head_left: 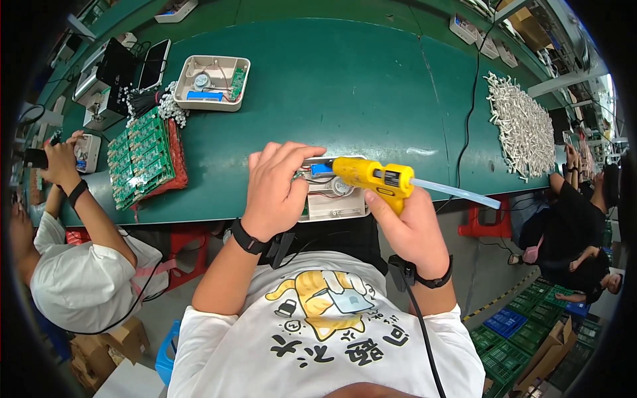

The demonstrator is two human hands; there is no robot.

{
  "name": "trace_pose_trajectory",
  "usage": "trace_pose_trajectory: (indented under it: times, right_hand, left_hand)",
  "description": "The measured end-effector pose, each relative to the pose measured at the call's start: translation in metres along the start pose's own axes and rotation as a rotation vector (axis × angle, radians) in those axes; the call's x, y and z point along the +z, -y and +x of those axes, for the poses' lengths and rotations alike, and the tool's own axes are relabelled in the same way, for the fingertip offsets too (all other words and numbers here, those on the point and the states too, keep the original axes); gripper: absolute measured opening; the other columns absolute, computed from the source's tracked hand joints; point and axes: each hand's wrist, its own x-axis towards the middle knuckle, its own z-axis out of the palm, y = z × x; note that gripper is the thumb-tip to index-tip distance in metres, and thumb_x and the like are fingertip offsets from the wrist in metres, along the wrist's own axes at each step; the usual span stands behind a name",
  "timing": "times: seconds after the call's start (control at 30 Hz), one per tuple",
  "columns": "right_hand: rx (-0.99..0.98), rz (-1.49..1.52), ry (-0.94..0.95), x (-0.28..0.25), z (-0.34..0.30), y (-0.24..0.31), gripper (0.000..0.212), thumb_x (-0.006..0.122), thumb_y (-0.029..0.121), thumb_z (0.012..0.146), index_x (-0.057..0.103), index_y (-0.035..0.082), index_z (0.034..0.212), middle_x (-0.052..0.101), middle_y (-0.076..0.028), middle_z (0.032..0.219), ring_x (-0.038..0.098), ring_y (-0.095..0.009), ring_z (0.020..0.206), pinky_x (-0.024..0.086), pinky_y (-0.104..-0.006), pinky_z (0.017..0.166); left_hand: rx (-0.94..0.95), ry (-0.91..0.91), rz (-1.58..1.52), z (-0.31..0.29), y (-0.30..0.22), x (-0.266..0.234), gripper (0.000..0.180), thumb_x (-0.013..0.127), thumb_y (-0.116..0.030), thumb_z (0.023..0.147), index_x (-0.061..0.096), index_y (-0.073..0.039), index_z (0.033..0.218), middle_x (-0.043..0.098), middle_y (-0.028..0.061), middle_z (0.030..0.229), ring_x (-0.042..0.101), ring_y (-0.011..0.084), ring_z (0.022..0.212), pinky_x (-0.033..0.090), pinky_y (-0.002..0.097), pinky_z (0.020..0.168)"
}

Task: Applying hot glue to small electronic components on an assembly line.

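1. Lying open side up at the near edge of a green table, directly below both hands: off-white casing.
2. Already showing inside, apparently seated: blue cell toward the far side, round speaker to the right of the middle, wires running between.
3. By judgement, standing partway through gluing; seemingly lacking finished bonds and a cover, with none showing on this casing.
4. Bracing over the casing's left end with left hand, stretching index finger along the far rim, laying thumb nearer; hiding the grip beneath, so cannot tell about pinching.
5. Holding yellow glue gun in right hand, closing fingers around the partly hidden handle, placing thumb just beside the casing's right end.
6. Pointing gun's front end left, over the casing's far side, close to the blue cell; cannot tell about contact or fresh glue. Jutting out rightward from the rear: translucent glue stick.
7. Sitting farther left: second open casing, similarly fitted. Stacking nearer: green circuit boards.
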Motion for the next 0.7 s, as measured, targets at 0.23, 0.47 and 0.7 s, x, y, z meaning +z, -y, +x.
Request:
trace_pose_trajectory:
  times: [0.23, 0.47, 0.7]
  right_hand:
    - [0.021, 0.139, 0.027, -0.023, -0.006, -0.008, 0.030, 0.067, 0.019, 0.105, 0.069, -0.003, 0.125, 0.075, -0.015, 0.101, 0.069, -0.022, 0.076, 0.054, -0.0339, 0.071]
    - [-0.087, 0.745, -0.272, -0.061, 0.012, -0.099, 0.030, 0.061, 0.023, 0.109, 0.065, -0.004, 0.121, 0.073, -0.016, 0.109, 0.063, -0.012, 0.068, 0.055, -0.0314, 0.061]
    - [-0.138, 0.738, -0.461, -0.049, 0.015, -0.125, 0.027, 0.061, 0.021, 0.109, 0.066, -0.004, 0.120, 0.074, -0.015, 0.107, 0.063, -0.012, 0.063, 0.055, -0.0304, 0.059]
  left_hand:
    - [-0.098, -0.118, -0.087, -0.006, -0.006, 0.008, 0.042, 0.049, 0.004, 0.080, 0.072, -0.001, 0.116, 0.071, 0.0147, 0.108, 0.064, 0.0277, 0.089, 0.049, 0.0384, 0.080]
    - [-0.131, -0.103, -0.326, 0.069, 0.013, -0.006, 0.024, 0.061, -0.006, 0.094, 0.072, 0.004, 0.112, 0.076, 0.0154, 0.100, 0.074, 0.0257, 0.089, 0.057, 0.0355, 0.078]
    - [-0.268, -0.250, -0.170, 0.212, 0.089, 0.032, 0.034, 0.064, -0.016, 0.100, 0.065, 0.003, 0.129, 0.074, 0.0110, 0.102, 0.069, 0.0163, 0.054, 0.052, 0.0302, 0.045]
